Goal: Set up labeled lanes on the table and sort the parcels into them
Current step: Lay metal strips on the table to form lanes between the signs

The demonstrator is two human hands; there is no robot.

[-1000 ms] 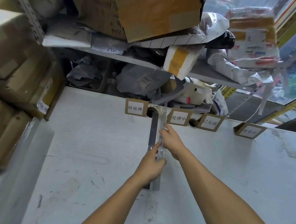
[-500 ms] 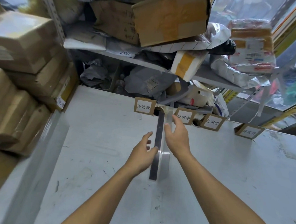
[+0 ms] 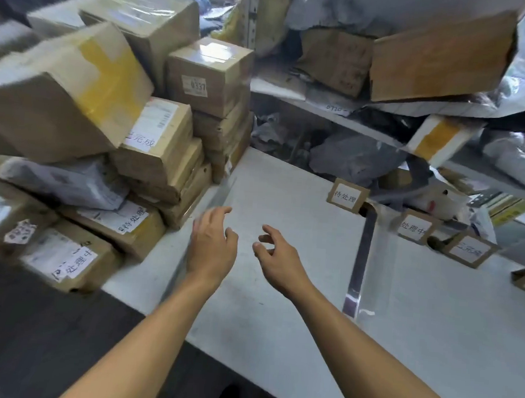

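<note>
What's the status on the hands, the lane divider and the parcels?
Both hands empty, left hand and right hand open above the table. Divider lies flat below the labels. Parcels stacked left, unsorted. Nothing in the way.

- A metal shelf [image 3: 329, 110] behind the table, crammed with crumpled grey plastic bags [image 3: 351, 161].
- A dark floor [image 3: 29, 322] at lower left.
</note>
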